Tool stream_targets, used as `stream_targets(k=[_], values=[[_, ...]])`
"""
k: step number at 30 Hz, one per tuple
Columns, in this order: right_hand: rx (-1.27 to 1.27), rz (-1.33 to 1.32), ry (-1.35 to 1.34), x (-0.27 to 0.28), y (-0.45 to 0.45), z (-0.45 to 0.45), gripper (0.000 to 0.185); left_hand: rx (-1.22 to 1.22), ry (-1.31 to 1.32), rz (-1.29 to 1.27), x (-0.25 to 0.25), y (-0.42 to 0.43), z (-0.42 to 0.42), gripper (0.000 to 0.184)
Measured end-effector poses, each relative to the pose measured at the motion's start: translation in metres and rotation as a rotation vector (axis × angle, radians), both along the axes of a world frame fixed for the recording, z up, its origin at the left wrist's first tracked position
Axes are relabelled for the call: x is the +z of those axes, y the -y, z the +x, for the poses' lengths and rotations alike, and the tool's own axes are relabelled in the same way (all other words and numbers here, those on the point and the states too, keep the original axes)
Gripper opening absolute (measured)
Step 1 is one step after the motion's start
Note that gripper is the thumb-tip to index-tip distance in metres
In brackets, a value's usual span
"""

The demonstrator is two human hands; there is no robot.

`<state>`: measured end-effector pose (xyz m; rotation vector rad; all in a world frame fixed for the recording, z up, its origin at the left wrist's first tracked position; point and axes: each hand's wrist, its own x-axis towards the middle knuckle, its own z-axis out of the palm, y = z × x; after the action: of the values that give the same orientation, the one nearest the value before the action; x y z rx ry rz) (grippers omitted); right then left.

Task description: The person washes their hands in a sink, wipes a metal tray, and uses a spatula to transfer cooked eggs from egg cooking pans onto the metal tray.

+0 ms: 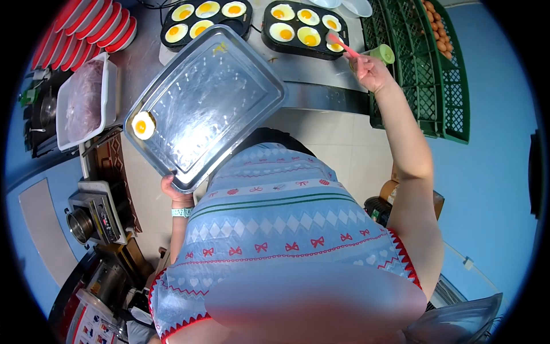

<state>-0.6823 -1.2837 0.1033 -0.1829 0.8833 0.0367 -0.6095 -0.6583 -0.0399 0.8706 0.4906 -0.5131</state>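
My left hand [176,192] grips the lower left corner of a metal tray [212,97], which is held tilted in front of me. One fried egg [143,125] lies near the tray's left edge. My right hand [371,70] holds a pink spatula [345,47] by its handle. The spatula's head is at an egg in the lower right cup of the right egg pan [295,47]. Every cup of that pan holds an egg. The left egg pan [243,26] also has several eggs, and the metal tray partly covers it.
A green cup [385,54] stands beside my right hand. Green crates [408,86] are at the right, with brown eggs [440,35] in one. At the left are stacked red-and-white trays [117,28] and a white bin [109,92] with a plastic bag.
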Motion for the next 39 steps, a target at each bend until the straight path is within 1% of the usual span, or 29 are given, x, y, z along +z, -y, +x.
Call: stream_targets(k=[2, 3, 5, 6, 7, 8, 9, 11, 12, 13, 15, 16, 17, 19, 23, 24, 26, 27, 29, 32, 36, 38, 39], values=[[-0.132, -0.133, 0.009, 0.015, -0.024, -0.002, 0.031, 0.009, 0.002, 0.014, 0.003, 0.0, 0.0, 0.066], [-0.126, -0.13, 0.01, 0.018, -0.032, -0.011, 0.031, 0.044, -0.008, -0.02, 0.004, 0.0, 0.0, 0.064], [-0.029, -0.015, 0.334, 0.023, -0.048, -0.034, 0.03, 0.09, -0.028, -0.048, 0.0, -0.004, -0.002, 0.061], [-0.021, -0.009, 0.331, 0.03, -0.062, -0.044, 0.03, 0.064, -0.046, 0.011, -0.01, -0.013, -0.003, 0.059], [0.043, -0.355, 0.169, 0.039, -0.079, -0.052, 0.031, 0.04, -0.064, 0.071, -0.016, -0.019, -0.004, 0.056], [0.108, -0.698, 0.006, 0.044, -0.091, -0.057, 0.031, 0.045, -0.06, 0.061, -0.015, -0.016, -0.005, 0.054], [0.119, -0.692, 0.011, 0.04, -0.097, -0.063, 0.031, 0.05, -0.056, 0.052, -0.012, -0.013, -0.005, 0.052], [0.369, -1.425, -0.351, 0.021, -0.109, -0.076, 0.03, 0.093, -0.052, 0.021, 0.004, 0.0, -0.007, 0.053], [0.49, -1.582, -0.436, 0.015, -0.106, -0.082, 0.031, 0.097, -0.034, 0.027, 0.006, 0.004, -0.008, 0.054], [0.496, -1.581, -0.43, 0.006, -0.106, -0.083, 0.031, 0.104, -0.034, 0.03, 0.009, 0.005, -0.008, 0.054], [0.632, -2.092, -0.449, -0.005, -0.107, -0.079, 0.031, 0.096, -0.035, 0.0, 0.015, 0.007, -0.007, 0.057], [0.605, -2.169, -0.439, -0.003, -0.112, -0.068, 0.029, 0.097, -0.052, -0.016, 0.031, 0.015, -0.006, 0.055], [0.61, -2.168, -0.431, -0.002, -0.114, -0.057, 0.029, 0.104, -0.054, -0.013, 0.029, 0.014, -0.006, 0.055], [0.708, -2.409, -0.375, -0.005, -0.109, -0.032, 0.027, 0.115, -0.046, -0.027, 0.022, 0.011, -0.005, 0.056], [0.849, -2.508, -0.339, -0.017, -0.092, 0.009, 0.03, 0.095, -0.058, -0.041, 0.015, 0.004, -0.005, 0.053], [0.848, -2.512, -0.337, -0.017, -0.09, 0.015, 0.03, 0.092, -0.059, -0.049, 0.017, 0.006, -0.005, 0.053], [0.944, -2.552, -0.386, -0.016, -0.087, 0.028, 0.032, 0.12, -0.066, -0.072, 0.023, 0.008, -0.008, 0.049], [0.947, -2.556, -0.38, -0.017, -0.084, 0.032, 0.032, 0.125, -0.066, -0.074, 0.021, 0.007, -0.01, 0.049], [1.041, -2.547, -0.434, -0.018, -0.079, 0.038, 0.034, 0.162, -0.077, -0.049, 0.012, 0.002, -0.014, 0.046], [1.034, -2.577, -0.447, -0.02, -0.073, 0.043, 0.035, 0.184, -0.076, -0.054, -0.002, -0.002, -0.018, 0.044], [1.027, -2.569, -0.431, -0.008, -0.073, 0.045, 0.035, 0.226, -0.072, -0.044, -0.01, -0.003, -0.023, 0.04], [1.096, -2.518, -0.452, -0.009, -0.066, 0.043, 0.036, 0.167, -0.045, -0.031, -0.006, -0.001, -0.024, 0.063], [1.098, -2.518, -0.453, -0.01, -0.064, 0.042, 0.036, 0.167, -0.046, -0.032, -0.007, -0.001, -0.025, 0.063]])
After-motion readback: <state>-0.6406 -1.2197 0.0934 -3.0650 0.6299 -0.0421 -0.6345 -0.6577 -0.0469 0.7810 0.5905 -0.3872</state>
